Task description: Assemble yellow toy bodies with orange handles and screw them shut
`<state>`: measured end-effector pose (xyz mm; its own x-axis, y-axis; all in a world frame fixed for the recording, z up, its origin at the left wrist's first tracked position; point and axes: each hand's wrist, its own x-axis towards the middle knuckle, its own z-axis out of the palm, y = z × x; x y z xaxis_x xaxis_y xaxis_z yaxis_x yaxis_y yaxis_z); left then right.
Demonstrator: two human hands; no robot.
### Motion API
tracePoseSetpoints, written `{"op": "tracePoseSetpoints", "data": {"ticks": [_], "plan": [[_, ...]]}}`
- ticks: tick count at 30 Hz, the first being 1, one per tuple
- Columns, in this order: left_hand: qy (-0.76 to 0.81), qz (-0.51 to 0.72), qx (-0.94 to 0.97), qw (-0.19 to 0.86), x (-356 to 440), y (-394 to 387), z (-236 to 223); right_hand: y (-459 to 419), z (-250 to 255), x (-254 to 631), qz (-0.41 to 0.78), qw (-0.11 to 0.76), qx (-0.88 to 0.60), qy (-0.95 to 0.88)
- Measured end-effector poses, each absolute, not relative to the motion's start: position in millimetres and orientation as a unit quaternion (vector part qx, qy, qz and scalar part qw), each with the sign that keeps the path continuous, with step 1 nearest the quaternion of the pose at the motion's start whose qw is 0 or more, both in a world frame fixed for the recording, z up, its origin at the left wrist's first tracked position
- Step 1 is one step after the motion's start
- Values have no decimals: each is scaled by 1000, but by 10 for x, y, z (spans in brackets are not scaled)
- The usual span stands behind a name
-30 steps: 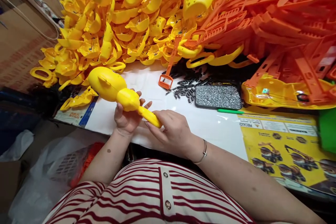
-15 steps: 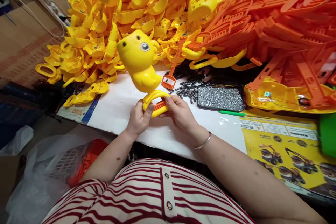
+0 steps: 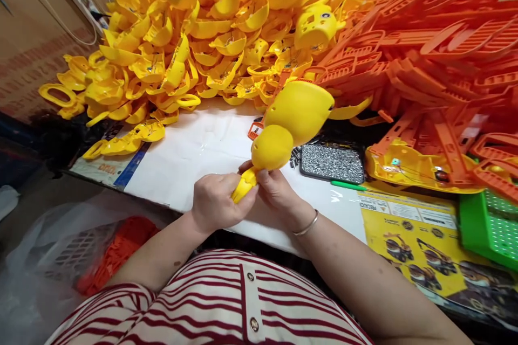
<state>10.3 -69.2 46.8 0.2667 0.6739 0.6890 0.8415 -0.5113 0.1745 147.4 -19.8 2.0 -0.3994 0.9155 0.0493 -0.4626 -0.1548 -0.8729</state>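
I hold an assembled yellow plastic duck toy [image 3: 289, 121] by its handle, over the white sheet [image 3: 202, 151] on the table. Its head leans up and to the right, with its back towards me. My left hand [image 3: 216, 202] is closed round the lower end of the handle. My right hand [image 3: 275, 191] pinches the handle just below the toy's body.
A big heap of yellow shell halves [image 3: 194, 38] fills the back left, and orange plastic parts [image 3: 424, 54] fill the back right. A dark tray of small metal pieces [image 3: 332, 161], a green pen [image 3: 346, 186], a green basket [image 3: 489, 223] and a printed yellow carton [image 3: 424, 237] lie to the right.
The toy went from lying to the left, to upright and facing me, to leaning right with its back to me. Both hands stayed on the handle.
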Motion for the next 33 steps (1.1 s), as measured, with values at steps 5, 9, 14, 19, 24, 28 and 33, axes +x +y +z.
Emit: {"op": "tracePoseSetpoints", "data": {"ticks": [5, 9, 14, 19, 24, 28, 33], "plan": [[-473, -344, -784, 207, 193, -726, 623, -233, 147, 1544, 763, 461, -193, -410], [-468, -340, -788, 211, 165, -725, 658, -226, 159, 1591, 766, 464, -171, -411], [-475, -353, -782, 196, 119, -730, 635, -253, 125, 1583, 776, 470, -157, -392], [-473, -384, -783, 130, 150, -775, 619, -386, 214, 1553, 760, 499, -206, -362], [-453, -416, -778, 131, 228, -787, 622, -453, 281, 1572, 743, 529, -235, -337], [-455, -401, -785, 129, 205, -738, 578, -362, 211, 1611, 751, 515, -224, -349], [-424, -426, -791, 119, 82, -712, 534, -285, 140, 1618, 735, 501, -168, -424]]}}
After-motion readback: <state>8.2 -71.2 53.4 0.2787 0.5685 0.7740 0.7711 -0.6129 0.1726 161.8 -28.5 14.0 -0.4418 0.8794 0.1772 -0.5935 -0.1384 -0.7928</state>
